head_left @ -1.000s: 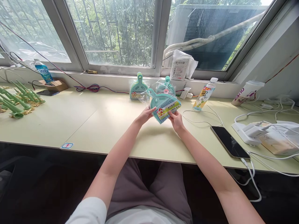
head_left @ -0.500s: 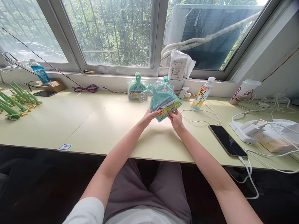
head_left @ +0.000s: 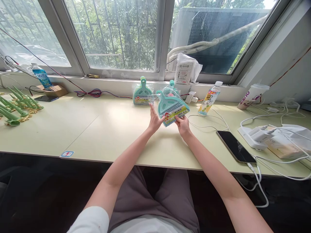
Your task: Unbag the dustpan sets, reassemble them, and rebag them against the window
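Observation:
A packaged mint-green dustpan [head_left: 170,106] with a yellow-and-blue label is held tilted above the table, handle toward the upper left. My right hand [head_left: 184,126] grips its lower right edge, thumb on the front; its other fingers are behind the pack. My left hand [head_left: 155,120] is at the pack's left side, its fingers stretched upward and its thumb near the lower left corner. Clear plastic wrap sticks out by those fingertips. Behind stand two more wrapped dustpans: one dustpan [head_left: 143,92] at the left, the other dustpan [head_left: 171,86] partly hidden by the held one.
A drink bottle [head_left: 210,98], a phone [head_left: 235,146] and a power strip [head_left: 254,137] with white cables lie to the right. Further back is a plastic cup [head_left: 252,96]. Several green plastic pieces [head_left: 18,105] lie at far left, near a blue bottle [head_left: 41,76].
My left hand has loosened from the dustpan pack, its fingers now extended upward beside it. The pack has shifted slightly right, still in my right hand.

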The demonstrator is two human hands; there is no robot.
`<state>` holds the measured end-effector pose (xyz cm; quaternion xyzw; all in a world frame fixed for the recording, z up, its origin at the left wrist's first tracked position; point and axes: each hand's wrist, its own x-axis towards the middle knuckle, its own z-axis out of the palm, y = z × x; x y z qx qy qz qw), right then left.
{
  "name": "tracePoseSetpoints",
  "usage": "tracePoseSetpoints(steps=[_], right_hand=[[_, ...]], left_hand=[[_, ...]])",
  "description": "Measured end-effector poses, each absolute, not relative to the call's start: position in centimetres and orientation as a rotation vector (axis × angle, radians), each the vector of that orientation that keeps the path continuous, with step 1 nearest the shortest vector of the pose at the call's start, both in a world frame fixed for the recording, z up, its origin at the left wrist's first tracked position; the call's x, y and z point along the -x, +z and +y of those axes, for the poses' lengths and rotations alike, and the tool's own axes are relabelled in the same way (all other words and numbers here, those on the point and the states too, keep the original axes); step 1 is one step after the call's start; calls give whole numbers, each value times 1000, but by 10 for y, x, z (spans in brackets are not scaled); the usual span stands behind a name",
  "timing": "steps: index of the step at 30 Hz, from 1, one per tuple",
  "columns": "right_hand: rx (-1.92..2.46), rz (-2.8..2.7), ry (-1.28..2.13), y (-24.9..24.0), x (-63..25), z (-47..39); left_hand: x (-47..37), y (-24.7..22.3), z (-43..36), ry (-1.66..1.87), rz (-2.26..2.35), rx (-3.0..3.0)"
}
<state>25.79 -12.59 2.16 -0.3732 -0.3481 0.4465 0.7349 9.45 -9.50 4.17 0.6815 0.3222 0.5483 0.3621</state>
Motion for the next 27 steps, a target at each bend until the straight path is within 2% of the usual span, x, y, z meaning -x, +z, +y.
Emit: tracePoseSetpoints(steps=[3,8,19,27], right_hand=[[813,-742,963,19,-260,-124],[816,-728,956,17,-260,-123],[825,-763,955,17,-259,-123],[839,-749,970,15,-256,-122]], left_hand=[[-94,43,-102,1564,1109,-2088],[-96,43,-112,1426,1106,-2457],[-90,39,-111,1290,740,-2462],[-96,35,-105,1192,686,-2537]])
